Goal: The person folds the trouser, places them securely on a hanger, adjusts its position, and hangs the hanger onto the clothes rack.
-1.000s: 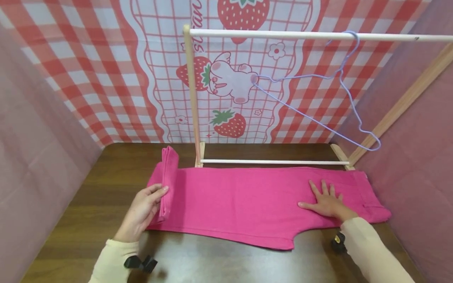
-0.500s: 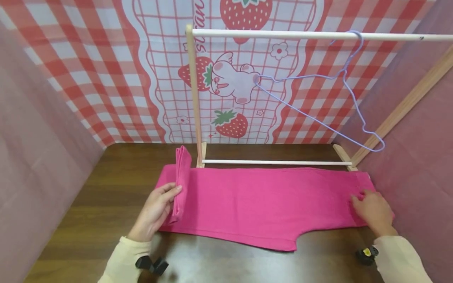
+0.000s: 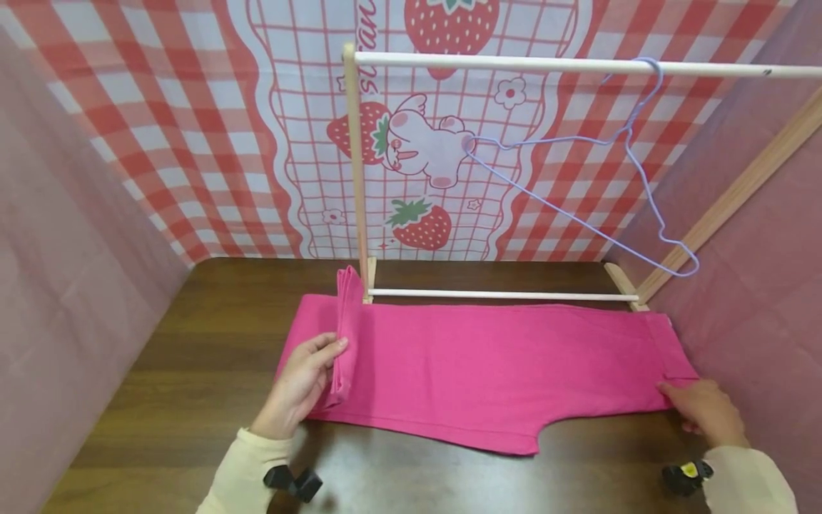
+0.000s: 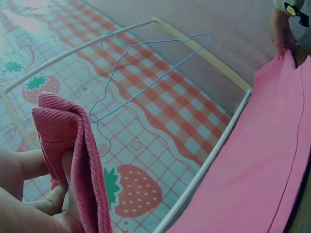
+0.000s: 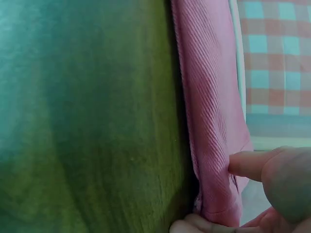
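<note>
Pink trousers, folded lengthwise, lie across the table with the waist at the right. My left hand grips the leg ends and holds them raised above the left part of the cloth; the left wrist view shows the stacked hem layers between thumb and fingers. At the waist's near corner, my right hand pinches the trousers. In the right wrist view its thumb presses on top of the fabric, with the other fingers at the underside by the table.
Behind the trousers stands a wooden rack with a white top rail and a low white bar. A lavender wire hanger hangs from the rail. Pink cloth walls flank the brown table.
My right hand has left its flat, spread position on the trousers, moved right and taken hold of the waist corner. My left hand has carried the raised leg ends a little to the right.
</note>
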`<control>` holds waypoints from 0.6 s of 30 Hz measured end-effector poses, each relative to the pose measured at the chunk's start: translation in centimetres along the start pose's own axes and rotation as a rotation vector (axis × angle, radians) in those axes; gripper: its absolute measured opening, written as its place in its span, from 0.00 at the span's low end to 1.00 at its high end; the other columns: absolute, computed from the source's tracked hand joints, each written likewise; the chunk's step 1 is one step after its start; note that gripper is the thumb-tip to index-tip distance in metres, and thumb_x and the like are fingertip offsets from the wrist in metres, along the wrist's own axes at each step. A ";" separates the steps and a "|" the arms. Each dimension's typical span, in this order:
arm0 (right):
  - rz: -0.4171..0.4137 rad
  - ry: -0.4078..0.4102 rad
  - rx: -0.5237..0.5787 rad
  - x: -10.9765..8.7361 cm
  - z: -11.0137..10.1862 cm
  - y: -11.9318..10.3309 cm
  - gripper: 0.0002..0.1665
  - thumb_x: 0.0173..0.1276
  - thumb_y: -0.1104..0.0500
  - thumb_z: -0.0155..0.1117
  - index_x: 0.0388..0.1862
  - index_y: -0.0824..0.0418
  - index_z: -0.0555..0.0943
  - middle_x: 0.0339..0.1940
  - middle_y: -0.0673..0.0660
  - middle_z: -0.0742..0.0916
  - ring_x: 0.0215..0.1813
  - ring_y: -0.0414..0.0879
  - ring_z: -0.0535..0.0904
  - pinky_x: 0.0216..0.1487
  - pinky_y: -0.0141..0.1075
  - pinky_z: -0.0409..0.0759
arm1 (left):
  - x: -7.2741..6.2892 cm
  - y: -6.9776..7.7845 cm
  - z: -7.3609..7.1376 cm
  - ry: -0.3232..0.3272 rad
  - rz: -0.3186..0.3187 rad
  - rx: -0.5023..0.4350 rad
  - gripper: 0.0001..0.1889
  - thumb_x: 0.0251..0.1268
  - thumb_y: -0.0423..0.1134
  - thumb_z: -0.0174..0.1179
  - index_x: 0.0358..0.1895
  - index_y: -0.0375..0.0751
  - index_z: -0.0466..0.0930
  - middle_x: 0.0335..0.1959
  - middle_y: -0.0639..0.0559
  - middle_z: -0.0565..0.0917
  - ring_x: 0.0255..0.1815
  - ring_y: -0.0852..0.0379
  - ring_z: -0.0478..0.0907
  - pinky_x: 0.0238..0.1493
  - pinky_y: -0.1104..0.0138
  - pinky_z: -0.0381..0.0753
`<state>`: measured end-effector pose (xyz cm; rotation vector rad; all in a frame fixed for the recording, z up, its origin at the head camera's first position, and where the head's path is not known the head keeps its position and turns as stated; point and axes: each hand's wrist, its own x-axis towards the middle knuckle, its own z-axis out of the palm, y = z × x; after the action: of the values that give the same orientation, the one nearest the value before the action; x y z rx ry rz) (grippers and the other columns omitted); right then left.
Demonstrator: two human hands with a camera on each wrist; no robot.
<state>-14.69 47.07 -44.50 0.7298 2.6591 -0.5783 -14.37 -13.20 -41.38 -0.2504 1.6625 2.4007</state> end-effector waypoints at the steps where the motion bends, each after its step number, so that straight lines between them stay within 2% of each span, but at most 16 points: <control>1: -0.007 -0.015 0.043 0.1 -0.1 0.2 0.39 0.69 0.32 0.48 0.26 0.70 0.74 0.16 0.57 0.81 0.22 0.48 0.80 0.25 0.40 0.76 | 0.0 -0.1 0.1 0.001 -0.001 -0.002 0.03 0.70 0.29 0.52 0.41 0.39 0.69 0.27 0.60 0.79 0.28 0.68 0.76 0.31 0.75 0.78; 3: -0.029 -0.035 0.091 0.4 -0.1 0.4 0.37 0.68 0.34 0.51 0.22 0.68 0.75 0.14 0.54 0.81 0.20 0.45 0.80 0.24 0.38 0.78 | 0.0 -0.2 0.2 -0.001 0.002 -0.003 0.04 0.69 0.28 0.52 0.40 0.40 0.70 0.27 0.60 0.79 0.28 0.68 0.76 0.31 0.75 0.78; 4: -0.046 -0.036 0.107 0.5 -0.1 0.5 0.37 0.68 0.35 0.51 0.24 0.70 0.76 0.14 0.54 0.81 0.20 0.45 0.80 0.24 0.38 0.79 | 0.0 -0.2 0.2 -0.003 0.001 -0.003 0.04 0.68 0.28 0.52 0.40 0.41 0.70 0.27 0.60 0.79 0.28 0.68 0.76 0.31 0.75 0.78; 7: -0.087 -0.031 0.142 0.8 0.3 0.9 0.40 0.69 0.39 0.53 0.37 0.81 0.71 0.17 0.59 0.82 0.20 0.46 0.81 0.25 0.39 0.83 | -0.1 -0.2 0.1 -0.005 0.002 0.005 0.04 0.68 0.28 0.53 0.40 0.40 0.70 0.27 0.60 0.79 0.29 0.68 0.76 0.32 0.74 0.78; 8: -0.101 -0.023 0.141 0.9 0.5 1.0 0.42 0.69 0.40 0.53 0.43 0.85 0.68 0.21 0.65 0.82 0.21 0.47 0.82 0.26 0.40 0.83 | -0.2 -0.2 0.1 -0.004 0.002 0.009 0.04 0.68 0.28 0.54 0.41 0.40 0.70 0.27 0.60 0.79 0.29 0.68 0.76 0.32 0.74 0.78; 11: -0.127 0.013 0.111 0.9 0.8 0.9 0.48 0.70 0.40 0.53 0.55 0.88 0.56 0.36 0.81 0.78 0.24 0.49 0.83 0.28 0.42 0.84 | -0.2 -0.1 0.0 0.000 0.008 0.018 0.03 0.69 0.29 0.53 0.42 0.38 0.69 0.27 0.60 0.78 0.28 0.67 0.75 0.32 0.74 0.78; 14: -0.132 0.055 0.053 0.7 0.7 0.4 0.48 0.72 0.40 0.50 0.59 0.86 0.53 0.47 0.86 0.72 0.26 0.51 0.82 0.29 0.44 0.82 | -0.3 0.1 0.0 -0.002 0.019 0.014 0.03 0.69 0.30 0.52 0.42 0.37 0.70 0.27 0.60 0.78 0.28 0.67 0.75 0.31 0.75 0.77; 18: -0.154 0.084 -0.003 0.7 0.4 -0.1 0.41 0.73 0.46 0.49 0.58 0.84 0.56 0.46 0.84 0.75 0.28 0.54 0.82 0.31 0.47 0.79 | -0.4 0.3 -0.1 0.001 0.022 0.010 0.03 0.69 0.29 0.52 0.42 0.37 0.70 0.27 0.60 0.78 0.28 0.67 0.76 0.31 0.75 0.78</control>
<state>-15.25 47.12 -45.15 0.5642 2.8112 -0.5954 -14.10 -13.39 -41.04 -0.2329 1.6868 2.4078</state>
